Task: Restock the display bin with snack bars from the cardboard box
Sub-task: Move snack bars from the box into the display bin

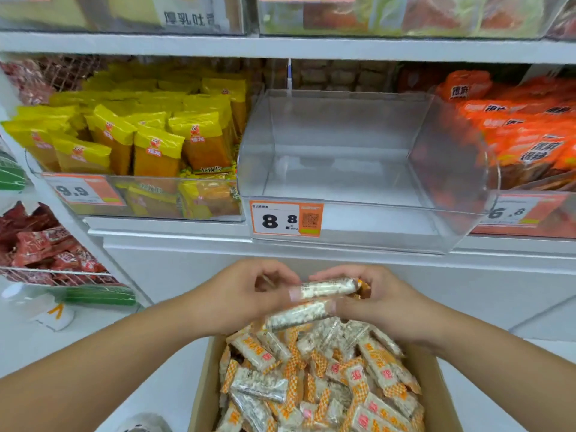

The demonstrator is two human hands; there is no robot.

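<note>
Both hands meet above the cardboard box (436, 397), the left hand (243, 294) and right hand (374, 302) each pinching snack bars (327, 288) in curled fingers, seemingly gathering a bundle to lift into the empty display bin (358, 226) just above.

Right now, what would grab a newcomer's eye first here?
The empty clear display bin at centre shelf, between yellow packets and orange packets. Below it, the left hand and right hand hold snack bars over the full cardboard box.
</note>
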